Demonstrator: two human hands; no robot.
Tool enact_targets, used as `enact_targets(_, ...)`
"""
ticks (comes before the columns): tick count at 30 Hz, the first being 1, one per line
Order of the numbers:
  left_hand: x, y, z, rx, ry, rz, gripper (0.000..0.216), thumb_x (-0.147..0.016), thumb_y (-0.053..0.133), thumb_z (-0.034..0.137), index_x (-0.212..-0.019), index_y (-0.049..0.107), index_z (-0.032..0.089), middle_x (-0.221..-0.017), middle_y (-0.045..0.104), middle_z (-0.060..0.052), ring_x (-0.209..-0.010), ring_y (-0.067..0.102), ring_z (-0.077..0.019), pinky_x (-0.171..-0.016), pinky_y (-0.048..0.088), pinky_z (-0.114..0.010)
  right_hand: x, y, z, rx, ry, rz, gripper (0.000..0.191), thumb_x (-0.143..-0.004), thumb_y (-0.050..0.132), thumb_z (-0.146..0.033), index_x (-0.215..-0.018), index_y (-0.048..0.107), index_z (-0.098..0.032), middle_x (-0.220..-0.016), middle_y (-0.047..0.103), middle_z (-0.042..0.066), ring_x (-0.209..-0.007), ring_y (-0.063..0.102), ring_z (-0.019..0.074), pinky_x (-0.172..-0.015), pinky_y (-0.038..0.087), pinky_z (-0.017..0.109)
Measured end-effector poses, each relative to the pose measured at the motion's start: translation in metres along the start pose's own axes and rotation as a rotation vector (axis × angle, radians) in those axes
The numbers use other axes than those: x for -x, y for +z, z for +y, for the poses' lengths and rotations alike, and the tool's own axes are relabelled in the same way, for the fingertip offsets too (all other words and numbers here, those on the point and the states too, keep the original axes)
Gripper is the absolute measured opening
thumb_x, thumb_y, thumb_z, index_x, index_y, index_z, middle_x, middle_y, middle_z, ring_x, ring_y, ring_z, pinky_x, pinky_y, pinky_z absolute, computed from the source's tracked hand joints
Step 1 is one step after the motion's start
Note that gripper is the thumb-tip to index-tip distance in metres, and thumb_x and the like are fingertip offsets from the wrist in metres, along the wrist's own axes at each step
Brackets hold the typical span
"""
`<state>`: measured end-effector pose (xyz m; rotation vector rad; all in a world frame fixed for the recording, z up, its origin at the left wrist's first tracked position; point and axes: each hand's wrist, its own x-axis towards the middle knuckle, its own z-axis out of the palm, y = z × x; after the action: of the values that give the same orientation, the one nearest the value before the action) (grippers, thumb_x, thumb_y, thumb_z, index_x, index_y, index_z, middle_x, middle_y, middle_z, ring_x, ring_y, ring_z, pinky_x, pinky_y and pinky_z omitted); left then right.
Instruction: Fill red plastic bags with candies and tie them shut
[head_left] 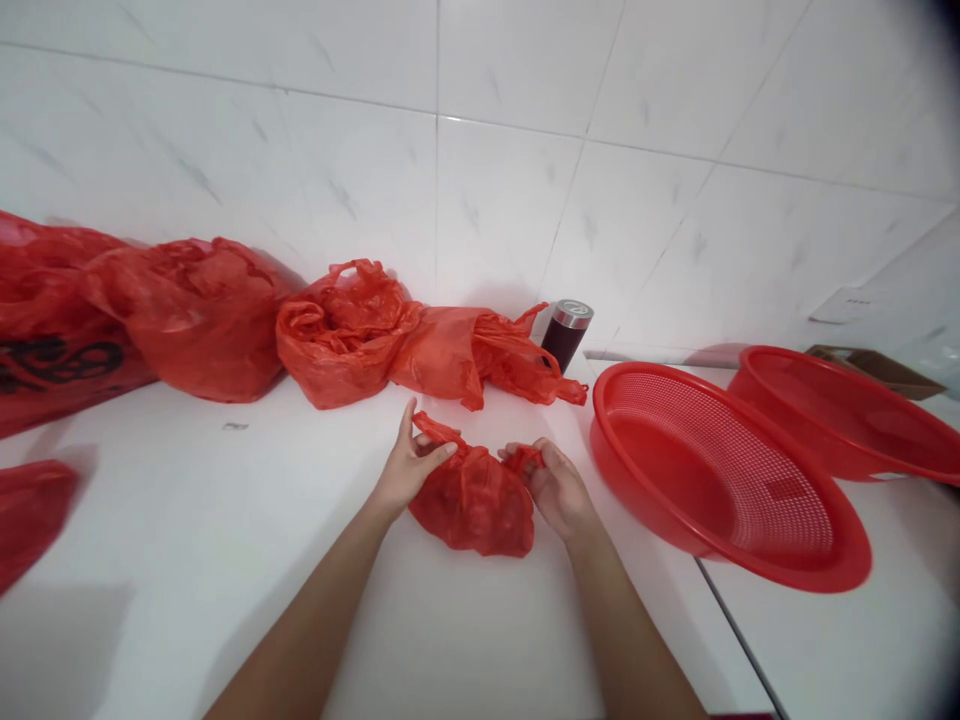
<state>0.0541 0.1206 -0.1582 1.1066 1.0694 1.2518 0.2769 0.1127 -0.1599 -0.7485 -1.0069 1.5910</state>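
A small red plastic bag (480, 510) lies on the white table in front of me, bulging with contents I cannot make out through the film. My left hand (412, 465) grips the handle at its upper left, thumb across the plastic and one finger pointing up. On the other side, my right hand (553, 485) has its fingers curled around the right handle. The bag's top is gathered between both hands, and its lower part rests near the table surface.
Along the tiled wall stand several larger red plastic bags (341, 345) and a dark tumbler (568, 335) with a silver lid. To the right are a red perforated basket (675, 450) and a red basin (840, 410), with a brown box (877, 372) behind. Another red bag (30, 510) lies at the left edge.
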Motion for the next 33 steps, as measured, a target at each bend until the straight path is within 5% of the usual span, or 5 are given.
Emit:
enact_targets(9, 0.003, 0.004, -0.001, -0.149, -0.135, -0.103, 0.045, -0.077, 0.068, 0.05, -0.106, 0.072, 0.016, -0.114, 0.072, -0.013, -0.11, 0.064, -0.0303, -0.098, 0.046, -0.043, 0.001, 0.008, 0.0, -0.047, 0.036, 0.059, 0.038, -0.081, 0.057, -0.06, -0.082, 0.04, -0.026, -0.089, 0.062, 0.002, -0.092, 0.064, 0.0234, -0.091, 0.047, 0.043)
enact_targets(16, -0.001, -0.002, 0.001, -0.185, -0.063, 0.109, 0.05, -0.08, 0.056, 0.06, -0.075, 0.073, 0.013, -0.074, 0.075, -0.009, -0.073, 0.069, -0.0245, -0.071, 0.052, -0.034, 0.002, 0.009, -0.007, 0.146, -0.011, 0.039, 0.042, -0.086, 0.051, -0.059, -0.072, 0.032, -0.024, -0.059, 0.024, -0.007, -0.052, 0.032, 0.0116, -0.075, 0.047, 0.035)
enact_targets(22, -0.008, -0.008, -0.007, -0.287, -0.041, 0.216, 0.049, -0.077, 0.056, 0.061, -0.059, 0.065, 0.016, -0.062, 0.069, -0.006, -0.063, 0.064, -0.022, -0.064, 0.047, -0.032, -0.002, 0.003, -0.01, 0.248, -0.025, 0.074, 0.045, -0.088, 0.049, -0.058, -0.069, 0.028, -0.023, -0.059, 0.019, -0.008, -0.051, 0.024, 0.0099, -0.067, 0.043, 0.031)
enact_targets(30, 0.008, 0.016, -0.008, -0.499, 0.069, 0.19, 0.054, -0.083, 0.051, 0.058, -0.043, 0.04, 0.023, -0.04, 0.041, 0.002, -0.042, 0.043, -0.0156, -0.049, 0.031, -0.029, 0.009, 0.026, 0.005, 0.724, -0.013, 0.043, 0.028, -0.079, 0.065, -0.043, -0.103, 0.061, -0.028, -0.067, 0.055, -0.006, -0.059, 0.048, 0.0124, -0.06, 0.04, 0.025)
enact_targets(33, 0.016, 0.02, -0.006, -0.522, 0.126, 0.157, 0.055, -0.084, 0.051, 0.055, -0.042, 0.034, 0.024, -0.041, 0.035, 0.003, -0.041, 0.039, -0.0145, -0.047, 0.028, -0.029, 0.013, 0.037, 0.008, 1.076, -0.036, -0.012, 0.011, -0.082, 0.059, -0.035, -0.086, 0.065, -0.027, -0.078, 0.065, -0.003, -0.07, 0.055, 0.0144, -0.065, 0.039, 0.026)
